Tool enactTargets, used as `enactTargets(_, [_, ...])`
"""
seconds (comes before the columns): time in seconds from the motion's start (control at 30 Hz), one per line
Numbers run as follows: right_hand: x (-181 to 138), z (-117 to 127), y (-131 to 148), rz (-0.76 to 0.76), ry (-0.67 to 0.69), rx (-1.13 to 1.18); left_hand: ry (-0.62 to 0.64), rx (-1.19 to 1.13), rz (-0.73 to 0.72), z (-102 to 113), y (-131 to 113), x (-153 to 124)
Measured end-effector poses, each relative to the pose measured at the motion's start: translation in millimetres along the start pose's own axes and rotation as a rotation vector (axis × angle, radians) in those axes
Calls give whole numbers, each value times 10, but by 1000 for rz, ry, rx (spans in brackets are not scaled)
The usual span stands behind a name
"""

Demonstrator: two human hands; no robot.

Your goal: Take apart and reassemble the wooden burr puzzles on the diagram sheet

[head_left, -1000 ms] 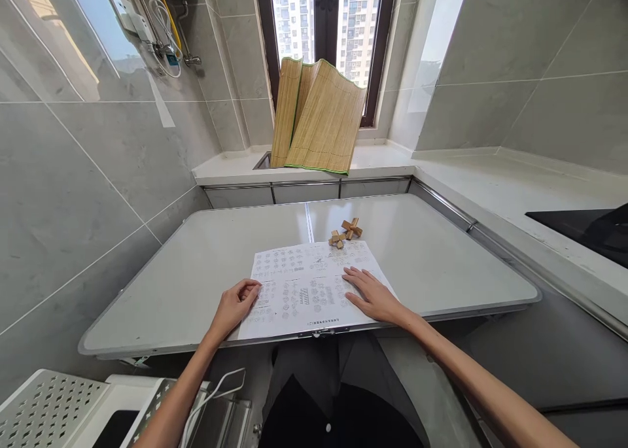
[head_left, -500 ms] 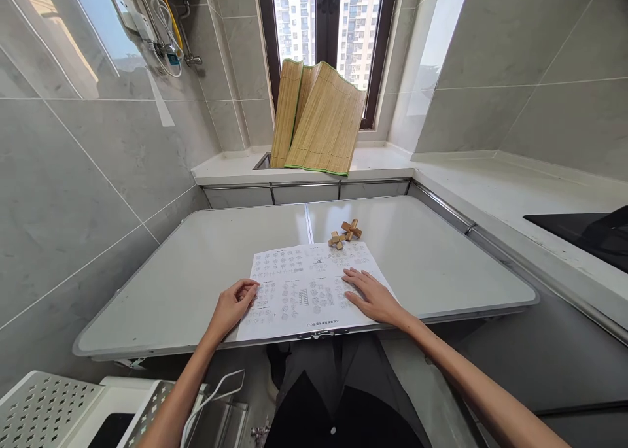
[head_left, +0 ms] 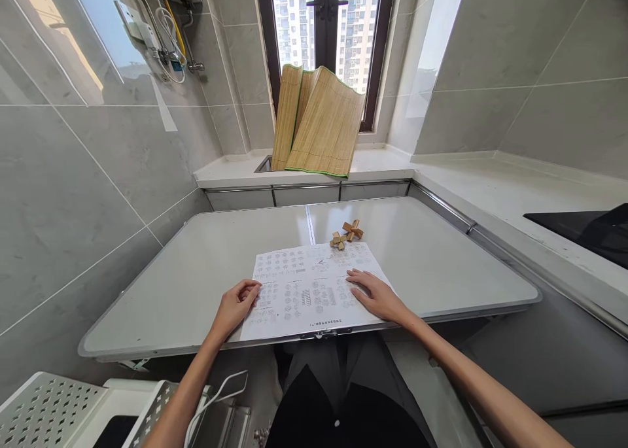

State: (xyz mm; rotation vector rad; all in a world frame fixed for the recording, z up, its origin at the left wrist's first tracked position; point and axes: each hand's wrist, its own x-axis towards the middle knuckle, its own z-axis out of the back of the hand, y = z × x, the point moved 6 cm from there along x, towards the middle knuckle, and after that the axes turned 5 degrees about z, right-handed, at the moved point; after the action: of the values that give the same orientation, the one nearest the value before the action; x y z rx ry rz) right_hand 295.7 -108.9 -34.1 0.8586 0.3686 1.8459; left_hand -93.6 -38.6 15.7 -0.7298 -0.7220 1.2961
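A printed sheet of diagrams [head_left: 309, 291] lies near the front edge of a white folding table [head_left: 196, 284]. My left hand [head_left: 234, 306] rests at the sheet's left edge with its fingers curled loosely on the paper. My right hand [head_left: 375, 293] lies flat on the sheet's right side, fingers stretched out. Neither hand holds anything. Two small wooden interlocking puzzles [head_left: 346, 233] sit just beyond the sheet's far edge, out of reach of both hands.
A folded bamboo mat [head_left: 318, 122] leans against the window on the counter [head_left: 383, 160] behind the table. A black cooktop [head_left: 583, 229] is set in the counter at the right. A perforated white rack [head_left: 53, 412] stands low at the left.
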Motion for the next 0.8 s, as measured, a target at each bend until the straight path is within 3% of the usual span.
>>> enactTargets(0.43, [3, 0, 3, 2, 3, 4, 8, -16, -5, -7, 83, 12])
enactTargets(0.8, [-8, 12, 7, -18, -6, 11, 0, -16, 5, 9, -2, -21])
